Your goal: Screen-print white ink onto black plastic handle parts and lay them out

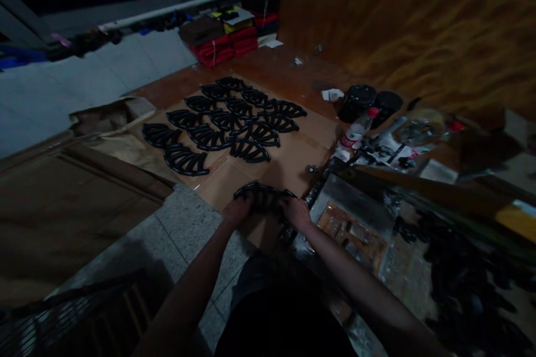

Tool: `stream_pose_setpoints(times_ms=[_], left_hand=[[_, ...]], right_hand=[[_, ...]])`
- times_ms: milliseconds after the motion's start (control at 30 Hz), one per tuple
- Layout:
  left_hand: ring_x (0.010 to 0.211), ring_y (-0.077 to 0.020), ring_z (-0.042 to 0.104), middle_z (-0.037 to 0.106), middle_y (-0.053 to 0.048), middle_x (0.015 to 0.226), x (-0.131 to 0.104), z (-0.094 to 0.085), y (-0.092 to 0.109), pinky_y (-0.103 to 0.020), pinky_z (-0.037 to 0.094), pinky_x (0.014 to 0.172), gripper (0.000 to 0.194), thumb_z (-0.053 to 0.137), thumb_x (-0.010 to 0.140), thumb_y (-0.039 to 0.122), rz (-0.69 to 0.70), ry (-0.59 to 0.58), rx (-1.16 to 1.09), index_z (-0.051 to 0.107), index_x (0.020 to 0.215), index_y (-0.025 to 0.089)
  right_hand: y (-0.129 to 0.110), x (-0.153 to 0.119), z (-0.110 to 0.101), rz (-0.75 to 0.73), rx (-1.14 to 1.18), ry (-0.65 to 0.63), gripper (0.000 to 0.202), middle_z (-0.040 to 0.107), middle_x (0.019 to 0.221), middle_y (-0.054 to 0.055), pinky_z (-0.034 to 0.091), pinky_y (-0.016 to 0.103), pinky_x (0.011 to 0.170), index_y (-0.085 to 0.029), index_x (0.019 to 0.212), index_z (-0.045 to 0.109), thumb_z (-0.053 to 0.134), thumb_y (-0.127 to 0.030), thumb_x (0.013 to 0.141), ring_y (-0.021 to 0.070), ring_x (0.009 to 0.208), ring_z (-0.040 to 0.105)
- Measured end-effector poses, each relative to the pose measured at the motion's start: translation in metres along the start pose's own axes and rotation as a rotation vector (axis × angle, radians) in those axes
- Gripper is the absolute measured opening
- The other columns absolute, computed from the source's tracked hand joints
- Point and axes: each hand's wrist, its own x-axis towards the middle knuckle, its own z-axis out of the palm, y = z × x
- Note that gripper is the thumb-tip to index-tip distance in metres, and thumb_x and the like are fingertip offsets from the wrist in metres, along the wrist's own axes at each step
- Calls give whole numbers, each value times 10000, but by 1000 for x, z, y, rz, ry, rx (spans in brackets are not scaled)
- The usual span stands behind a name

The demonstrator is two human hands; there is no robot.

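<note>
black piece (263, 189): glossy, its far edge bowed like a fan, slim ribs running back toward me; the dim light hides finer detail.
where i have it: over the near end of the cardboard sheet (304, 150); from my feed i can't tell if it rests there or is lifted.
left hand (237, 209): grip clamped on the left end.
right hand (296, 212): grip clamped on the right end.
matching pieces (184, 160): clustered farther up the sheet, ribbed alike.
red-capped bottle (355, 131): right of the sheet, labelled; contents too dark for me.
black tubs (357, 101): two side by side behind the bottle; i can't see inside.
</note>
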Motion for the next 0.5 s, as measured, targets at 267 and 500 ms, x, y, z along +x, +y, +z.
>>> stream_pose_setpoints(times_ms=[267, 500], left_hand=[[1314, -330, 463, 510, -154, 1447, -46, 33, 26, -489, 396, 1059, 504, 512, 913, 435, 199, 263, 84, 546, 1369, 222], [1405, -396, 342, 412, -132, 1549, -32, 63, 47, -585, 312, 1114, 651, 602, 868, 418, 209, 215, 186, 449, 1479, 255]], right_hand=[[-1, -4, -2, -10, -9, -3, 310, 760, 1044, 90, 513, 285, 852, -213, 1081, 755, 490, -342, 984, 227, 1008, 708], [2, 0, -1, -48, 124, -70, 279, 747, 1111, 47, 504, 286, 903, -237, 1105, 740, 500, -302, 978, 202, 1041, 694]])
